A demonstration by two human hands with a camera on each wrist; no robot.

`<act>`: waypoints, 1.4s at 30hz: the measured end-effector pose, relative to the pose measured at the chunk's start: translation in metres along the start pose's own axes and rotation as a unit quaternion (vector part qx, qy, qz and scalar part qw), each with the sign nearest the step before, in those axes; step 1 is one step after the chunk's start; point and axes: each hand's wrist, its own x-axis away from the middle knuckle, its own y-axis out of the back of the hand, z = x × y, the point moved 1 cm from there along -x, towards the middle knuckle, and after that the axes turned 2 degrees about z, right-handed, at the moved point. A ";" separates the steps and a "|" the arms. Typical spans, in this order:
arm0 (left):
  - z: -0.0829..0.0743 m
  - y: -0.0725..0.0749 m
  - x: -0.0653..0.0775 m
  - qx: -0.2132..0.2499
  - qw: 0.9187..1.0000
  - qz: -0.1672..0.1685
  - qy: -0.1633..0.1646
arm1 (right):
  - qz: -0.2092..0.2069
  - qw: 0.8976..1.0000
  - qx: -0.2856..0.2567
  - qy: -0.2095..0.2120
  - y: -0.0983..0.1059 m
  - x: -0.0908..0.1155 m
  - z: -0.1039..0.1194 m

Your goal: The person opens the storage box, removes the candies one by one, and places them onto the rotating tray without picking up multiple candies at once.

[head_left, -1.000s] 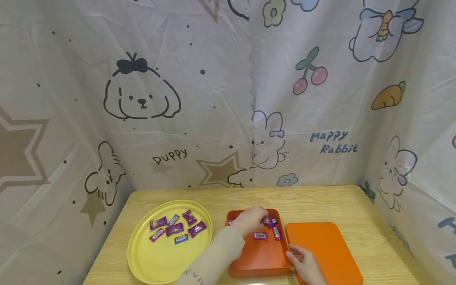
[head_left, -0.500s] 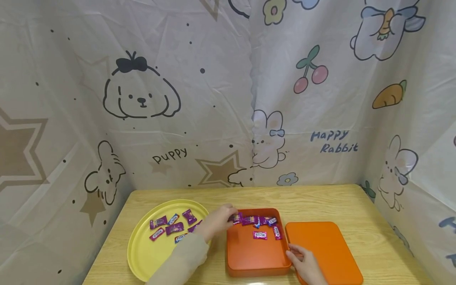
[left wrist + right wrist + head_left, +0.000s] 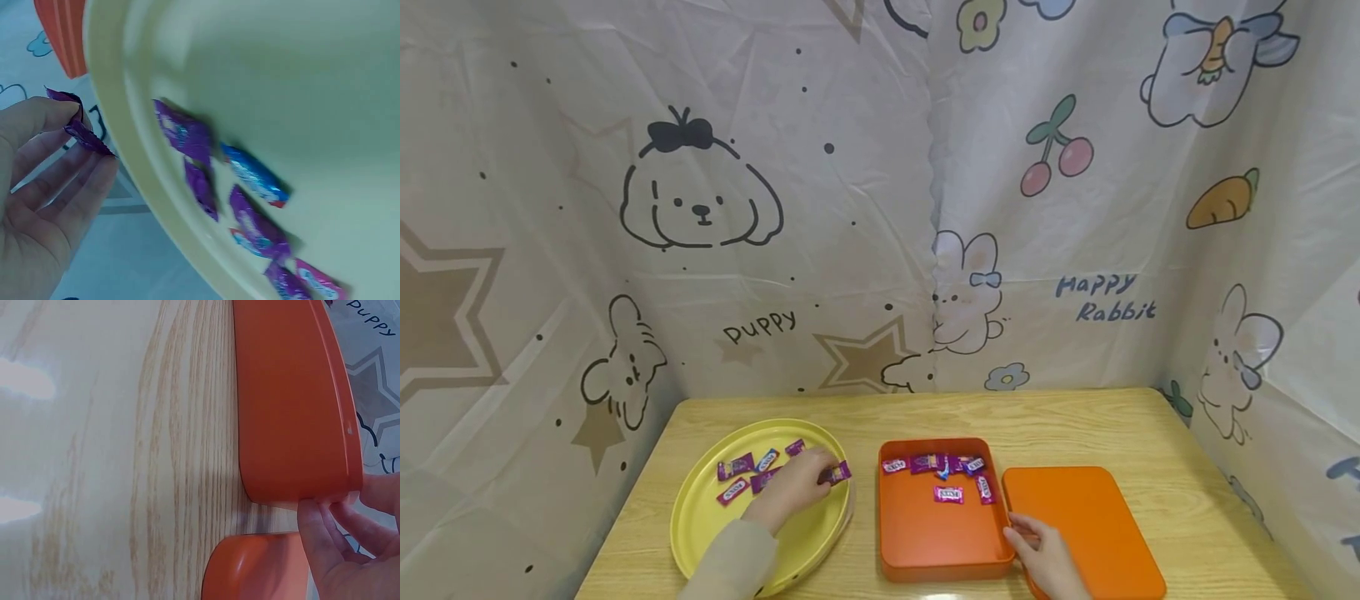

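Note:
Over the right side of a yellow round plate (image 3: 700,512), my left hand (image 3: 793,490) pinches a purple-wrapped candy (image 3: 84,128) between thumb and fingers. In the left wrist view that candy is outside the plate's rim, and several purple, blue and pink wrapped candies (image 3: 253,175) lie on the plate. My right hand (image 3: 1042,552) grips the right wall of an orange-red box (image 3: 943,533) near its front corner, thumb at the rim and fingers outside. Several wrapped candies (image 3: 928,462) lie in the box, mostly along its back wall. The left hand hides part of the plate's candies.
A flat orange lid (image 3: 1078,517) lies on the wooden table (image 3: 925,417) right of the box, partly under the right hand. A printed curtain (image 3: 850,192) encloses the table's back and sides. Bare table separates plate and box.
My left hand has left the box and moved left to the plate, where it now holds a purple candy. A pink candy shows at the box's back left. The right hand stays at the box.

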 end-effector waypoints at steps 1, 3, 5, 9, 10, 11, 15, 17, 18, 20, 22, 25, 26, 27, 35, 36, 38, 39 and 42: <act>0.002 -0.001 0.002 0.005 1.000 0.006 0.005 | 0.000 1.000 0.002 0.002 0.000 0.000 0.000; 0.004 -0.005 0.005 0.008 1.000 0.016 0.013 | 0.000 1.000 0.002 0.001 0.001 0.001 0.000; 0.006 -0.008 0.008 0.009 0.999 0.026 0.022 | 0.000 1.000 0.003 0.002 0.001 0.001 0.000; 0.007 -0.015 0.013 0.006 0.999 0.026 0.036 | -0.001 1.000 0.003 0.003 0.000 0.001 0.000; 0.007 -0.017 0.014 0.006 0.999 0.026 0.046 | -0.001 1.000 0.004 0.005 0.000 0.001 0.000; 0.007 -0.018 0.015 0.005 0.998 0.026 0.056 | 0.000 1.000 0.005 0.006 0.000 0.000 0.000; 0.006 -0.023 0.017 0.006 0.994 0.031 0.101 | 0.000 1.000 0.007 0.006 0.000 0.000 0.000; 0.005 -0.024 0.017 0.011 0.993 0.032 0.116 | -0.001 1.000 0.005 0.008 0.000 0.000 -0.001; 0.004 -0.025 0.017 0.015 0.992 0.033 0.122 | -0.002 1.000 0.003 0.008 0.000 0.000 -0.001; 0.002 -0.026 0.018 0.024 0.990 0.037 0.130 | -0.005 1.000 -0.001 0.011 0.000 0.001 -0.001; 0.001 -0.026 0.017 0.026 0.989 0.042 0.137 | -0.006 1.000 -0.002 0.013 0.000 0.001 -0.001; -0.001 -0.028 0.016 0.024 0.988 0.051 0.144 | -0.006 1.000 -0.001 0.016 0.000 0.001 -0.001; -0.001 -0.028 0.015 0.020 0.988 0.052 0.144 | -0.006 1.000 0.000 0.015 0.000 0.000 -0.001; -0.002 -0.029 0.015 0.020 0.988 0.053 0.146 | -0.005 1.000 0.001 0.015 0.000 0.000 -0.001; 0.002 -0.036 0.011 0.028 0.985 0.067 0.158 | -0.005 1.000 0.003 0.018 -0.001 -0.001 -0.002; 0.003 -0.037 0.011 0.026 0.985 0.066 0.157 | -0.006 1.000 0.003 0.021 0.000 -0.001 -0.002; 0.003 -0.037 0.011 0.025 0.986 0.064 0.153 | -0.007 1.000 0.004 0.019 0.000 -0.001 -0.002; 0.004 -0.038 0.011 0.025 0.986 0.064 0.152 | -0.007 1.000 0.003 0.018 0.000 0.000 -0.002; 0.004 -0.038 0.011 0.024 0.986 0.064 0.150 | -0.005 1.000 0.005 0.016 0.000 0.000 -0.002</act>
